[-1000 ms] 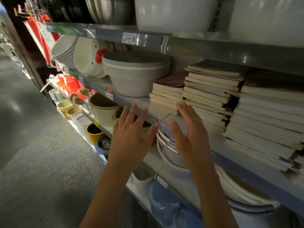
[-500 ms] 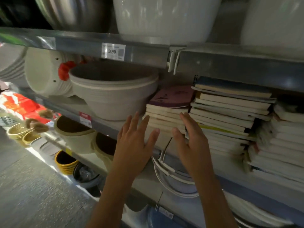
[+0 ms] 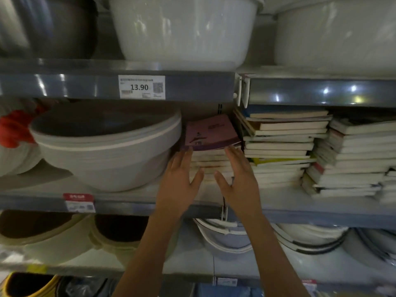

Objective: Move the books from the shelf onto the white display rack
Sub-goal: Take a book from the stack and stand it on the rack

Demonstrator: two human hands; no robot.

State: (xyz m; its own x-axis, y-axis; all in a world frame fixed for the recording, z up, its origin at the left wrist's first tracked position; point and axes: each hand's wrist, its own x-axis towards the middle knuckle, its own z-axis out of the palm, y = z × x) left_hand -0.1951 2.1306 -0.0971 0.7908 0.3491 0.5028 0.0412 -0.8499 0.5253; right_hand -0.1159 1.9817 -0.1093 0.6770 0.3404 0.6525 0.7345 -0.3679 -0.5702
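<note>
Three stacks of books lie flat on the grey metal shelf [image 3: 120, 202]. The leftmost, shortest stack [image 3: 211, 161] has a purple-covered book [image 3: 211, 132] on top. A taller stack [image 3: 278, 144] stands to its right and a third stack [image 3: 351, 157] further right. My left hand [image 3: 179, 183] is spread at the left front of the short stack, fingertips reaching its left edge. My right hand [image 3: 237, 181] is spread at the stack's right front, fingers against the page edges. Neither hand holds anything. The white display rack is not in view.
A stack of large grey bowls [image 3: 105, 151] sits tight against the left of the short stack. The upper shelf edge [image 3: 192, 84] with a 13.90 price tag hangs low over the books. White basins [image 3: 184, 31] stand above; plates and bowls [image 3: 225, 236] fill the shelf below.
The view has swung to face the shelf and come closer. Both hands have moved up and forward, from below the shelf edge to the two sides of the short stack.
</note>
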